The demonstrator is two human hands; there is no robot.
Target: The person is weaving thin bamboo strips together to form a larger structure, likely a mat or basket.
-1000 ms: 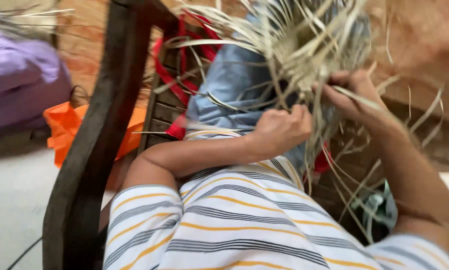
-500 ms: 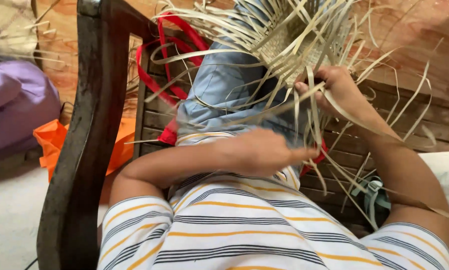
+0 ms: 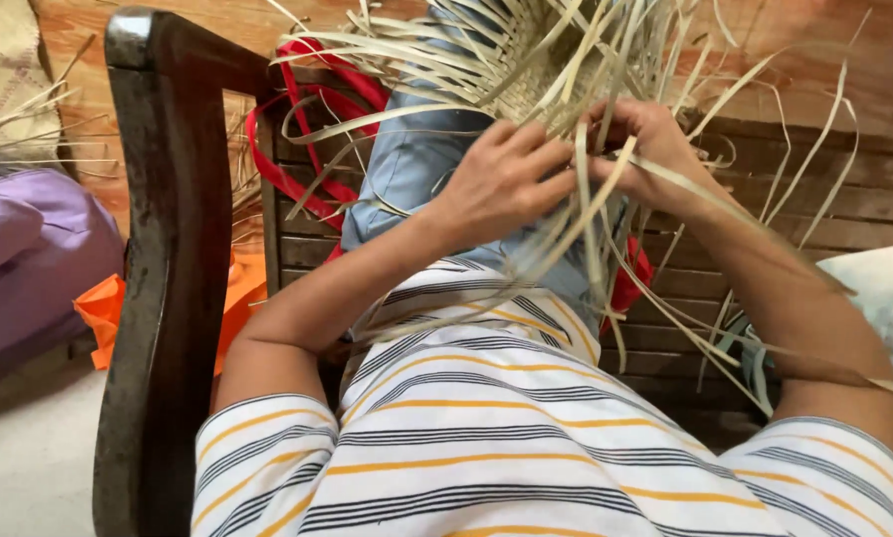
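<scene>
A half-woven piece of pale straw strips (image 3: 526,60) rests on my raised knee in blue-grey cloth (image 3: 406,169). Many loose strips (image 3: 605,268) fan out from it and hang down over my striped shirt (image 3: 486,428). My left hand (image 3: 506,179) lies against the lower edge of the weave, its fingers curled over several strips. Just to its right, my right hand (image 3: 650,149) pinches strips at the same edge. The two hands almost touch.
A dark wooden chair post (image 3: 158,249) stands upright at the left, with a red strap (image 3: 307,129) looped behind it. An orange bag (image 3: 108,308) and a purple bundle (image 3: 28,249) lie on the floor at the left. Wooden slats (image 3: 814,199) and a pale cushion (image 3: 884,288) are at the right.
My left hand has risen from my lap to the weave's edge beside my right hand. The right hand has stayed on the strips.
</scene>
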